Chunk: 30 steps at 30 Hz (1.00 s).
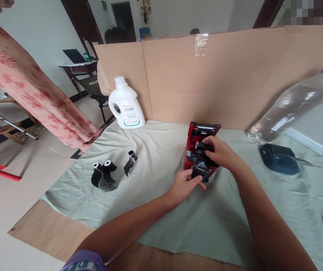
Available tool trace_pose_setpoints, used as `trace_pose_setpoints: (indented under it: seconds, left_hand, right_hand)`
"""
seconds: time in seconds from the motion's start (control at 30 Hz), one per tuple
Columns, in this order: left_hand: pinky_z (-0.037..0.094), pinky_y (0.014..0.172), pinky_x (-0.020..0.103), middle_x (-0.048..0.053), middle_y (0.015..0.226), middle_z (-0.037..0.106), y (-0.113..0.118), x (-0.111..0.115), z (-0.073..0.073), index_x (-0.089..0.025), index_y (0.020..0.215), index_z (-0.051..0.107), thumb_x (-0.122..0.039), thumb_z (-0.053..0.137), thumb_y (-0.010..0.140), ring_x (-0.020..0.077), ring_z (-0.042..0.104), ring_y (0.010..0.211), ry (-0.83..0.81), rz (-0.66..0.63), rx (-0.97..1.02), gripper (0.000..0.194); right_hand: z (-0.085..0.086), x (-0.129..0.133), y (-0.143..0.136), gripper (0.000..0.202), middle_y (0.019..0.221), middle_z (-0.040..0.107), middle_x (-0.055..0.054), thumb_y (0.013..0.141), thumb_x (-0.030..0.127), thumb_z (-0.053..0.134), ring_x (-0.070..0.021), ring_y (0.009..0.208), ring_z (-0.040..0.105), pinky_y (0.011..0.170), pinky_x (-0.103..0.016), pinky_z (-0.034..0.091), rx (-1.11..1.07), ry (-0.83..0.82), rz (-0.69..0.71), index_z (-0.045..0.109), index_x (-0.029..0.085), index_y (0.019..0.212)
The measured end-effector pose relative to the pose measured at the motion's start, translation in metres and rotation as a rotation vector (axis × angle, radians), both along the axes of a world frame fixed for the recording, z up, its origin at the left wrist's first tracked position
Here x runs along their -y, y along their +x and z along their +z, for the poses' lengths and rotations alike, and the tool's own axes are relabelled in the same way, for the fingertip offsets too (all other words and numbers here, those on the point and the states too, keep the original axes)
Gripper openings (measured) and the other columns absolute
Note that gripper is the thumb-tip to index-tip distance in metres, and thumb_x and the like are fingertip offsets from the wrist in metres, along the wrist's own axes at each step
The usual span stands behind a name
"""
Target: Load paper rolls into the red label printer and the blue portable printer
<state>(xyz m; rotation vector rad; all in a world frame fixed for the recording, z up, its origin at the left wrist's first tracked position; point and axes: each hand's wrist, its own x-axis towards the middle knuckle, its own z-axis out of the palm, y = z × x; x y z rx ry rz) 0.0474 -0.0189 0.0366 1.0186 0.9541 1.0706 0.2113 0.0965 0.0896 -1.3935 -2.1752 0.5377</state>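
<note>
A small red printer (188, 154), its lid raised, stands on the pale green cloth near the cardboard. In my right hand (220, 152) is a black paper roll (200, 146) with a white core, at the printer's open bay. My left hand (181, 188) pinches the loose black strip (201, 171) of this roll at the printer's near edge, thumb on top. My fingers partly cover the roll, and whether it rests on the bay floor I cannot tell. To the left, two black rolls (109, 165) with loose tails lie together, and a smaller black roll (132, 155) lies apart.
A white jug (126, 107) stands back left, before a cardboard wall (184, 75). At right, a large clear bottle (288, 101) leans near a dark blue device (278, 159) with a strip sticking out. Far left, a person's pink floral sleeve (31, 79) reaches the cloth's edge.
</note>
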Motion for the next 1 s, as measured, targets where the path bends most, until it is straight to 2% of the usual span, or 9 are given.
trace_pose_setpoints:
  seconds: [0.17, 0.3, 0.43, 0.57, 0.8, 1.0]
  left_hand:
    - [0.029, 0.058, 0.025, 0.002, 0.059, 0.067, 0.014, -0.007, 0.009, -0.016, 0.077, 0.063, -0.047, 0.068, 0.08, 0.0134, 0.054, 0.059, -0.111, 0.013, 0.032, 0.031]
    - [0.027, 0.057, 0.026, 0.002, 0.054, 0.062, 0.019, -0.017, 0.015, -0.016, 0.07, 0.064, -0.051, 0.069, 0.077, 0.0137, 0.054, 0.056, -0.141, 0.042, 0.018, 0.036]
    - [0.027, 0.057, 0.027, 0.001, 0.046, 0.056, 0.023, -0.021, 0.014, -0.016, 0.067, 0.066, -0.052, 0.067, 0.078, 0.012, 0.046, 0.05, -0.178, 0.073, 0.039, 0.038]
    - [0.025, 0.056, 0.027, 0.0, 0.044, 0.053, 0.026, -0.021, 0.013, -0.016, 0.065, 0.066, -0.049, 0.066, 0.08, 0.0106, 0.04, 0.047, -0.196, 0.097, 0.069, 0.036]
    - [0.027, 0.056, 0.027, 0.0, 0.044, 0.053, 0.027, -0.019, 0.013, -0.016, 0.065, 0.066, -0.045, 0.064, 0.082, 0.0111, 0.039, 0.047, -0.209, 0.116, 0.054, 0.034]
    - [0.026, 0.055, 0.027, -0.002, 0.041, 0.048, 0.028, -0.018, 0.011, -0.016, 0.064, 0.066, -0.045, 0.062, 0.084, 0.0099, 0.035, 0.046, -0.212, 0.106, 0.03, 0.035]
  right_hand:
    - [-0.001, -0.001, -0.006, 0.036, 0.116, 0.069, -0.008, 0.077, 0.013, 0.053, -0.0286, 0.11, 0.056, 0.094, -0.046, 0.039, 0.231, 0.067, -0.147, 0.064, 0.021, 0.11]
    - [-0.002, -0.011, -0.014, 0.037, 0.113, 0.071, -0.007, 0.075, 0.012, 0.052, -0.0292, 0.108, 0.055, 0.092, -0.045, 0.035, 0.294, 0.035, -0.144, 0.066, 0.023, 0.107]
    - [0.003, -0.022, -0.022, 0.04, 0.109, 0.072, -0.006, 0.069, 0.007, 0.053, -0.0295, 0.106, 0.055, 0.091, -0.044, 0.034, 0.367, 0.001, -0.152, 0.069, 0.024, 0.102]
    - [0.006, -0.023, -0.024, 0.041, 0.108, 0.072, -0.006, 0.069, 0.007, 0.053, -0.03, 0.108, 0.056, 0.093, -0.046, 0.033, 0.38, -0.023, -0.166, 0.07, 0.024, 0.102]
    - [-0.001, -0.019, -0.017, 0.035, 0.117, 0.07, -0.005, 0.076, 0.012, 0.053, -0.0268, 0.111, 0.06, 0.094, -0.043, 0.037, 0.266, -0.016, -0.159, 0.065, 0.022, 0.107]
    - [-0.006, -0.019, -0.025, 0.039, 0.117, 0.071, -0.006, 0.076, 0.01, 0.054, -0.0293, 0.115, 0.056, 0.096, -0.046, 0.034, 0.323, -0.055, -0.187, 0.066, 0.023, 0.111]
